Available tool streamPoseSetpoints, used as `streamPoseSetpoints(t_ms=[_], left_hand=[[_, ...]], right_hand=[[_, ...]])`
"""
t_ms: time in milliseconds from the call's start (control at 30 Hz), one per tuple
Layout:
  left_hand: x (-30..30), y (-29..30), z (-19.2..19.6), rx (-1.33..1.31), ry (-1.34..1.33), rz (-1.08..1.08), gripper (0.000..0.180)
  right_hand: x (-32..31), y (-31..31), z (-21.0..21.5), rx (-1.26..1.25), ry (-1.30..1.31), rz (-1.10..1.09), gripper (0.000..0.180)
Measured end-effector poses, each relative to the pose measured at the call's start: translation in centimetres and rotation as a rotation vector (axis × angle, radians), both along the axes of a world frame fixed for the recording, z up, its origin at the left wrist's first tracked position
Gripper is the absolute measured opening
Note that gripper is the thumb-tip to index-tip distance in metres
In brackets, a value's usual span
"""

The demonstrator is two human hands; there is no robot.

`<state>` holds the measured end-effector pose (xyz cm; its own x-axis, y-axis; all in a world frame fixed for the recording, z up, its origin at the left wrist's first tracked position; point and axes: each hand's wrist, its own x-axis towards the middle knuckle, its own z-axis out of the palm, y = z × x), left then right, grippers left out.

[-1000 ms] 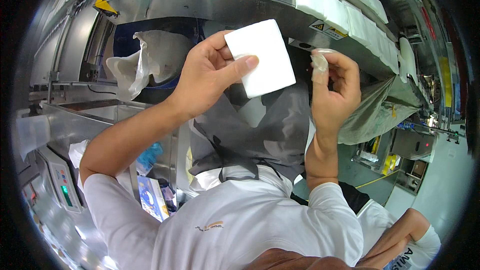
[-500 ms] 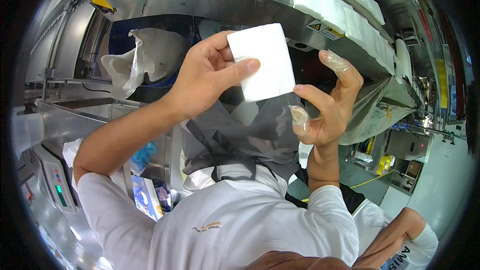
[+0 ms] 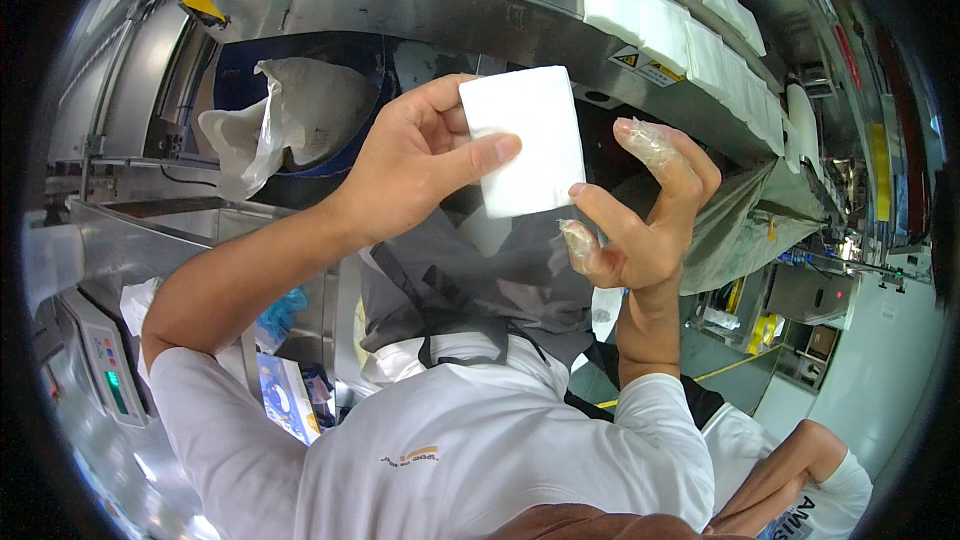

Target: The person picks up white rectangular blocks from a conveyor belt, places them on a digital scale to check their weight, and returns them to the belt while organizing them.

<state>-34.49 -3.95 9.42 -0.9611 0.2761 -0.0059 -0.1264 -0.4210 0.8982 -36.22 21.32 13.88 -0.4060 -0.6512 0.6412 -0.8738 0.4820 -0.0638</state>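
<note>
At frame centre, the left hand (image 3: pixel 420 165) grips a white rectangular tissue pack (image 3: pixel 525 140), fingers closed around it. Just right, the right hand (image 3: pixel 640 215) spreads open, holding nothing, clear film on its fingertips (image 3: pixel 580 245). White packs (image 3: pixel 680 25) line the conveyor upper right; yellow triangular warning labels (image 3: pixel 640 62) sit below them.

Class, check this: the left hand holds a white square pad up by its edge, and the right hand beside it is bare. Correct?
Not quite. The head view shows the left hand holding the white pad, but the right hand wears clear plastic finger covers.

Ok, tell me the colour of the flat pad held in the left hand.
Plain white, no pattern: the pad pinched by the left hand shows best in the head view.
</note>
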Motion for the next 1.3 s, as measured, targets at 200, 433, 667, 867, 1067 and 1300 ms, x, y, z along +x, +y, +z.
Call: streamPoseSetpoints(t_ms=[200, 433, 667, 867, 1067, 1300], left_hand=[[0.06, 0.02, 0.08, -0.004, -0.001, -0.022, 0.039], [0.07, 0.17, -0.02, -0.007, 0.001, -0.019, 0.047], [0.04, -0.01, 0.17, 0.002, -0.005, -0.027, 0.043], [0.20, 0.09, 0.35, 0.012, -0.005, -0.032, 0.041], [0.19, 0.02, 0.48, 0.014, -0.009, -0.050, 0.041], [0.32, 0.11, 0.38, 0.040, -0.027, -0.063, 0.042]], right_hand=[[-0.61, -0.09, -0.31, 0.035, 0.062, 0.041, 0.025], [-0.68, 0.52, -0.43, 0.038, 0.172, 0.058, 0.023], [-0.60, 0.21, -0.08, 0.070, 0.152, 0.047, 0.024], [-0.76, 0.50, -0.50, 0.034, 0.150, 0.074, 0.026], [-0.80, 0.36, -0.47, 0.035, 0.162, 0.081, 0.025], [-0.87, 0.60, -0.28, -0.012, 0.115, 0.086, 0.021]])
